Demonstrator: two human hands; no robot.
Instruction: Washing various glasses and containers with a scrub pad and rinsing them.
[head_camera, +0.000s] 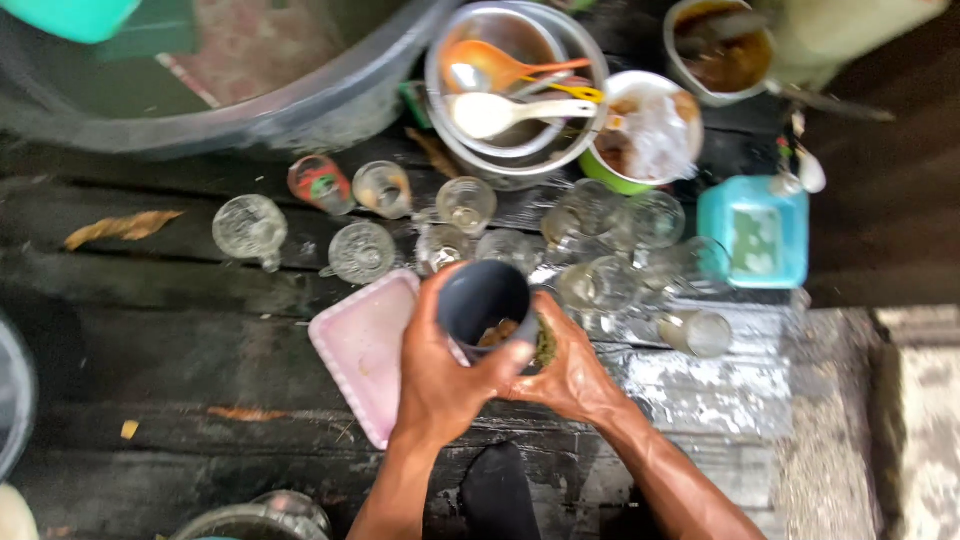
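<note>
Both hands, left hand (440, 375) and right hand (570, 375), grip a grey cup (480, 300).

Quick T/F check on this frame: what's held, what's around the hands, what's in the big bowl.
1. The left hand holds a dark grey cup. True.
2. The right hand is far from the cup. False: it is at the cup's rim, with a greenish scrubber.
3. A pink tray lies left of the cup. True.
4. The metal bowl holds only glasses. False: spoons lie in it, among them an orange spoon.
5. The glasses stand on a white cloth. False: on dark wet boards.
</note>
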